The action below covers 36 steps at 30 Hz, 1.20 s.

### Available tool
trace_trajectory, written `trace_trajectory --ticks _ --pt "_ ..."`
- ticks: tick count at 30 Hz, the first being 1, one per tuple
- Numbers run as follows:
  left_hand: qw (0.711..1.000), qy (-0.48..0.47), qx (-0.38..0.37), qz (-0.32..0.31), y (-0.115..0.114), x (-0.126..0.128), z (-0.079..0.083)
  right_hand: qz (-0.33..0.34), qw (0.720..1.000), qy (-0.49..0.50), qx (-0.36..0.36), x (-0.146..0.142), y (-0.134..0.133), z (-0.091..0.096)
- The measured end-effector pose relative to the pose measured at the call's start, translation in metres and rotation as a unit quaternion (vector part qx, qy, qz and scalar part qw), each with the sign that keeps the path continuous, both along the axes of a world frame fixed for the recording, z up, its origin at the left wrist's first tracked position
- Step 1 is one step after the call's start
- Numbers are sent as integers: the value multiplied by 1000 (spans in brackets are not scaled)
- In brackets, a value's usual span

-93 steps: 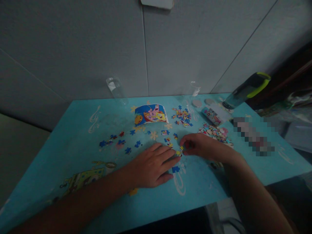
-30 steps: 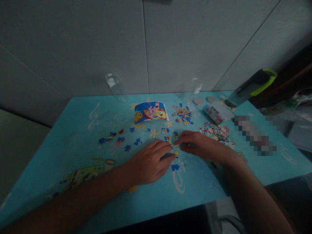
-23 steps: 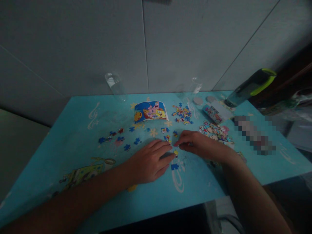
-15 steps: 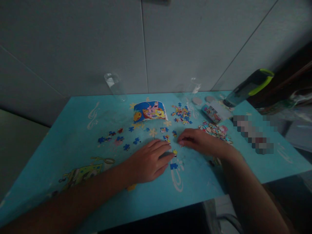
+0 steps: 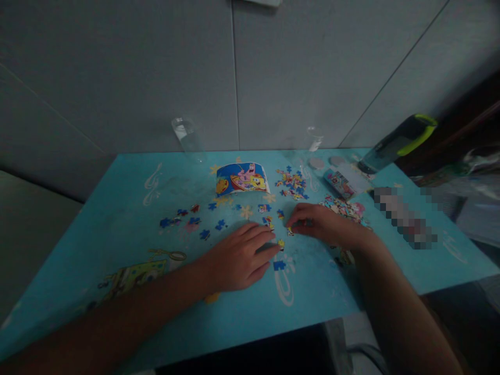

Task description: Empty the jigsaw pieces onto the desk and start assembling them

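Observation:
My left hand lies palm down on the blue table, its fingers stretched toward several loose jigsaw pieces. A yellow jigsaw piece is at its index fingertip, and a blue jigsaw piece lies just to the right of the hand. Thumb and fingers of my right hand are closed on a small puzzle piece at the tabletop. Beyond both hands stands a curved picture card showing cartoon figures on blue. More pieces are scattered left of centre.
At the back right lies a pile of jigsaw pieces; another pile is partly behind my right hand. Two clear cylinders stand near the wall. A small box, round lids and a dark bottle occupy the right.
My right hand's fingers have lifted and parted a little, so more of the puzzle piece shows beneath them. My left hand stays in place. The camera view has shifted slightly.

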<state>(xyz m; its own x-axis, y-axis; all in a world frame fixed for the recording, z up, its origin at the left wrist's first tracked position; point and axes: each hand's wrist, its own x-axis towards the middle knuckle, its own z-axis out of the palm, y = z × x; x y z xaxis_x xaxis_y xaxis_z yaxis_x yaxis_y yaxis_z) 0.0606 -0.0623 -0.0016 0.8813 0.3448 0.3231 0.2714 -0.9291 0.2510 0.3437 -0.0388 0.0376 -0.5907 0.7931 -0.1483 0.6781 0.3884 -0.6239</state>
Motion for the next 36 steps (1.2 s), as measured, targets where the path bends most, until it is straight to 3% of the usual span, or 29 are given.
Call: trace_trajectory --ticks 9,18,24,36 --pt "1000 -5 10 0 0 1 0 -88 995 -40 -26 2 -1 2" --pt "1000 -11 0 3 0 0 3 -42 997 -4 -57 -13 -12 8" --pt "1000 7 2 1 0 1 4 -73 996 -6 -50 -25 -15 5" --pt "1000 1 12 -15 0 3 5 -72 995 -63 -3 -27 -17 4"
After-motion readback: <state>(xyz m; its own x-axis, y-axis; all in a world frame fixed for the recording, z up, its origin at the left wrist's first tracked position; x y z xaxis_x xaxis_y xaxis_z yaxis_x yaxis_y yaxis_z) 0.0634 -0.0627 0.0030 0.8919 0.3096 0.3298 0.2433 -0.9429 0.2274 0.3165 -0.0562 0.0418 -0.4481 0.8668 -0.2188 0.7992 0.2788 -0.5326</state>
